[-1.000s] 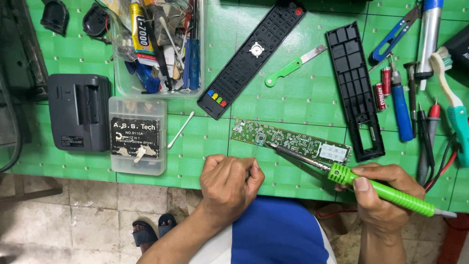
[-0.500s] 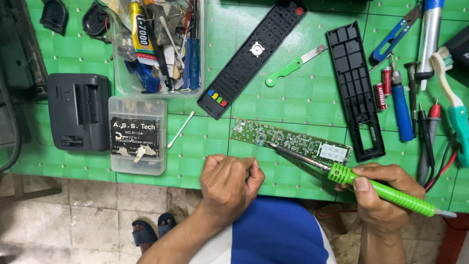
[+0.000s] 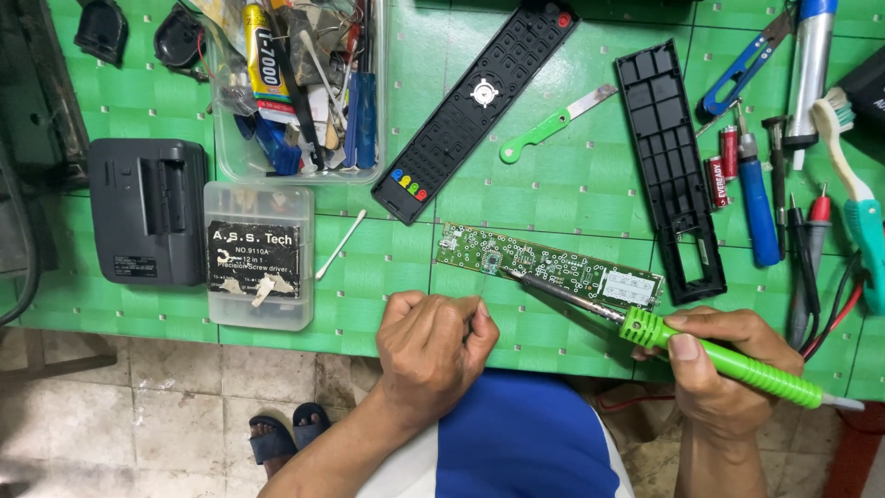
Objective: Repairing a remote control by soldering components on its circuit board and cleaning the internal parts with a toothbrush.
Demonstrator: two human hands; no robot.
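My right hand [image 3: 714, 369] grips a green-handled soldering iron [image 3: 710, 355] whose metal tip rests on a long green circuit board [image 3: 544, 263] lying on the green table [image 3: 553, 194]. My left hand [image 3: 433, 346] is curled at the table's near edge, just below the board's left end; whether it pinches something thin I cannot tell. A black remote control front with coloured buttons [image 3: 475, 106] lies diagonally above the board. The remote's black back shell [image 3: 668, 171] lies to the right.
A clear tub of tools and glue [image 3: 295, 88] and a small clear screwdriver box [image 3: 258, 254] stand at left, beside a black box [image 3: 147, 212]. A cotton swab [image 3: 341, 244], green-handled blade [image 3: 553, 124], batteries, screwdrivers, probes and a toothbrush [image 3: 853, 184] lie about.
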